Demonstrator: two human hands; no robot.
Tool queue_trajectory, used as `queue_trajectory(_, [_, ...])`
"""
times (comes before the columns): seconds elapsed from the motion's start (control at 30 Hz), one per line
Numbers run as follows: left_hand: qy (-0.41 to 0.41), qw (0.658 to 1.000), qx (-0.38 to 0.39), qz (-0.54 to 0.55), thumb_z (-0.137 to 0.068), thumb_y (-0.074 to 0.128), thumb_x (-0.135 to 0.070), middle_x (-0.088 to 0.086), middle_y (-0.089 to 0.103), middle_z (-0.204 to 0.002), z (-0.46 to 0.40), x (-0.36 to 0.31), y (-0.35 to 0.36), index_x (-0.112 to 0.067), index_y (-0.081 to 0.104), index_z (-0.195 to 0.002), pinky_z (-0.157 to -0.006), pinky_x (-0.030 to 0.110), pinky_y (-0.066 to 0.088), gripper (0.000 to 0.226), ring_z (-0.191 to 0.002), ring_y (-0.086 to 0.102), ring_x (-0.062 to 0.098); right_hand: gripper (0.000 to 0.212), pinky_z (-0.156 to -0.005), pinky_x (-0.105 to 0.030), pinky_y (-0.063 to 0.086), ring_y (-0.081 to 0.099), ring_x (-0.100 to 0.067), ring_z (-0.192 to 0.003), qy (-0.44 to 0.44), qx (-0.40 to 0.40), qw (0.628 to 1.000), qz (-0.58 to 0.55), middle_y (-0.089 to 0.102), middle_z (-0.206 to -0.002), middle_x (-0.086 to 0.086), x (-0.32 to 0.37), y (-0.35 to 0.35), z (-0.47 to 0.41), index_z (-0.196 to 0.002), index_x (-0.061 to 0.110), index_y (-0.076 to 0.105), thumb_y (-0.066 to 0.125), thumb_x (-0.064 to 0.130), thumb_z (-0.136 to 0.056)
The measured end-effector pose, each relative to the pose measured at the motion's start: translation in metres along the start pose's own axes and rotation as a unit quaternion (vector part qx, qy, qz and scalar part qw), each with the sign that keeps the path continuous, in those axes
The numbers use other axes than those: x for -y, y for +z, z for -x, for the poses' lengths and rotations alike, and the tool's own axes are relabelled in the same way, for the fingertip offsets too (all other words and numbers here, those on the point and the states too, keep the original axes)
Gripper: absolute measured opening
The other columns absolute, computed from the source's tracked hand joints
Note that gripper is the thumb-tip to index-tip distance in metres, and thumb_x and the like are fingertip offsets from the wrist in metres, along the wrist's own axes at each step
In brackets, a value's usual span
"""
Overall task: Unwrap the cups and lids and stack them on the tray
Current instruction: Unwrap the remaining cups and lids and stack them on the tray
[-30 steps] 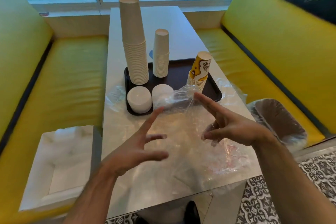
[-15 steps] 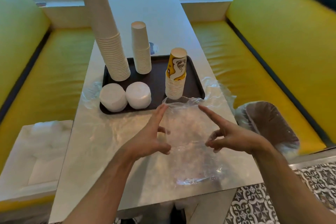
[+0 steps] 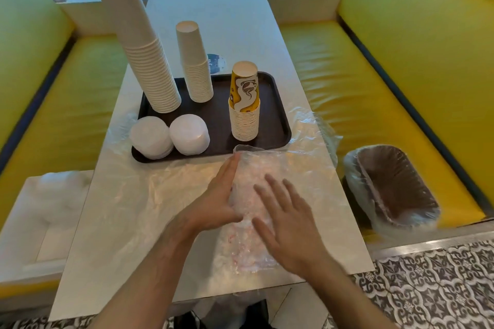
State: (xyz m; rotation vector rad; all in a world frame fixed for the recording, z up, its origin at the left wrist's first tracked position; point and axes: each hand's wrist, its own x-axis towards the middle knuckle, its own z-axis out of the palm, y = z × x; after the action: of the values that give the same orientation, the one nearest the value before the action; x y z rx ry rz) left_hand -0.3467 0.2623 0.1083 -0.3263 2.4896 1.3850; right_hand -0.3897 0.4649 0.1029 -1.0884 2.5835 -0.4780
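On the near half of a pale table (image 3: pixel 235 24), a person's two hands work a crumpled sheet of clear plastic wrap (image 3: pixel 256 165). At 7 o'clock of the wrap, the left hand (image 3: pixel 216 203) stands on edge with straight fingers pressed along the film's side. At 5 o'clock of the wrap, the right hand (image 3: pixel 288 224) lies flat on top, fingers spread wide and slightly blurred; neither hand curls round anything. The film shows faint pink print and runs toward the table's near edge.

At 12 o'clock from the hands, touching the wrap's far edge, sits a dark brown tray (image 3: pixel 275 120). Upside-down cups stand stacked on it: a tall white cup stack (image 3: pixel 141 56) at the tray's 10 o'clock, a shorter white stack (image 3: pixel 195 67) at 12 o'clock, and a stack topped by a yellow printed cup (image 3: pixel 244 107) at 3 o'clock. Two piles of white lids (image 3: pixel 171 136) sit side by side at the tray's 7 o'clock, the left one overhanging the rim.

More clear film (image 3: pixel 315 128) lies under and beside the tray at its 3 and 9 o'clock. At 3 o'clock from the hands, off the table, a brown bin lined with clear plastic (image 3: pixel 390 189) rests on a yellow bench (image 3: pixel 361 83). At 9 o'clock from the hands, a white box (image 3: pixel 34 211) sits on the opposite yellow bench (image 3: pixel 69 104). Patterned floor tiles (image 3: pixel 427 286) show at 5 o'clock.
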Motion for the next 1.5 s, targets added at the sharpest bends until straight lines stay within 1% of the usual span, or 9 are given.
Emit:
queue_trajectory(0.07, [-0.027,0.999,-0.019,-0.007,-0.077,0.080,-0.025,-0.026,-0.012,-0.164,0.001,0.002,0.002,-0.045,-0.007,-0.158,-0.121,0.050,0.032,0.120,-0.154,0.012,0.021,0.068,-0.122,-0.036,-0.013,-0.038,-0.009,-0.146,-0.010,0.014,1.000,0.015,-0.033,-0.159,0.023,0.002,0.021,0.004,-0.157,0.047,-0.010,0.004,0.068,-0.094])
queue_trajectory(0.13, [-0.032,0.989,-0.143,-0.022,-0.082,0.080,-0.025,-0.013,0.006,-0.163,0.004,-0.003,0.004,-0.041,0.022,-0.153,-0.123,0.043,0.026,0.093,-0.149,0.017,0.015,0.064,-0.122,-0.038,-0.013,-0.034,-0.012,-0.149,-0.012,0.007,1.000,0.025,-0.028,-0.162,0.022,-0.004,0.039,0.003,-0.158,0.046,-0.008,0.010,0.065,-0.100])
queue_trajectory(0.23, [0.078,0.934,-0.335,-0.101,-0.086,0.071,-0.026,-0.007,0.039,-0.126,0.003,-0.016,0.020,-0.035,0.053,-0.116,-0.103,0.033,0.039,0.036,-0.117,0.040,0.010,0.063,-0.120,-0.044,-0.001,-0.011,-0.021,-0.156,-0.010,-0.010,0.998,0.063,-0.003,-0.170,0.011,-0.012,0.058,0.000,-0.161,0.040,0.000,0.013,0.063,-0.104])
queue_trajectory(0.37, [0.161,0.947,-0.122,-0.251,-0.094,0.044,-0.036,-0.007,0.061,-0.127,-0.018,-0.016,0.048,-0.028,0.069,-0.117,-0.102,0.042,0.037,0.035,-0.124,0.047,0.019,0.066,-0.119,-0.045,0.005,-0.002,-0.025,-0.156,-0.003,-0.022,0.996,0.086,0.009,-0.167,-0.004,-0.016,0.073,-0.001,-0.161,0.026,0.018,0.018,0.061,-0.105])
queue_trajectory(0.47, [0.126,0.942,-0.055,-0.305,-0.105,0.034,-0.041,-0.012,0.039,-0.157,-0.043,-0.011,0.047,-0.041,0.050,-0.144,-0.118,0.043,0.014,0.042,-0.151,0.019,0.019,0.065,-0.120,-0.045,0.004,0.000,-0.025,-0.155,0.009,-0.019,0.995,0.098,0.024,-0.166,-0.007,-0.018,0.080,-0.001,-0.159,0.024,0.029,0.027,0.058,-0.104])
queue_trajectory(0.6, [0.060,0.929,-0.010,-0.365,-0.109,0.023,-0.049,-0.011,0.006,-0.170,-0.066,-0.008,0.038,-0.052,0.020,-0.156,-0.120,0.048,0.005,0.047,-0.156,0.004,0.020,0.062,-0.117,-0.048,0.015,0.016,-0.030,-0.155,0.013,-0.031,0.993,0.115,0.033,-0.163,-0.005,-0.016,0.084,-0.001,-0.154,0.027,0.039,0.037,0.058,-0.100])
queue_trajectory(0.77, [-0.007,0.939,0.016,-0.344,-0.108,0.017,-0.052,-0.010,0.001,-0.170,-0.083,-0.011,0.030,-0.055,0.004,-0.157,-0.119,0.059,0.004,0.050,-0.155,0.000,0.022,0.064,-0.117,-0.048,0.017,0.019,-0.029,-0.154,0.000,-0.041,0.992,0.117,0.029,-0.165,-0.001,-0.011,0.088,0.002,-0.156,0.027,0.036,0.036,0.058,-0.100])
queue_trajectory(1.17, [0.025,0.927,-0.032,-0.374,-0.108,0.017,-0.054,-0.009,0.007,-0.169,-0.093,0.004,0.031,-0.052,-0.001,-0.158,-0.118,0.052,0.011,0.053,-0.154,0.006,0.021,0.056,-0.116,-0.050,0.015,0.016,-0.026,-0.155,-0.022,-0.047,0.993,0.107,0.021,-0.167,0.010,0.002,0.080,0.029,-0.159,0.040,0.024,0.019,0.056,-0.105])
queue_trajectory(1.5, [0.033,0.919,-0.065,-0.387,-0.107,0.028,-0.050,-0.007,0.022,-0.165,-0.090,-0.010,0.024,-0.037,0.031,-0.155,-0.117,0.054,0.016,0.050,-0.147,0.019,0.022,0.051,-0.104,-0.054,0.025,0.049,-0.028,-0.139,-0.037,-0.073,0.987,0.140,0.052,-0.150,0.004,0.012,0.060,0.025,-0.136,0.032,0.057,0.046,0.052,-0.090])
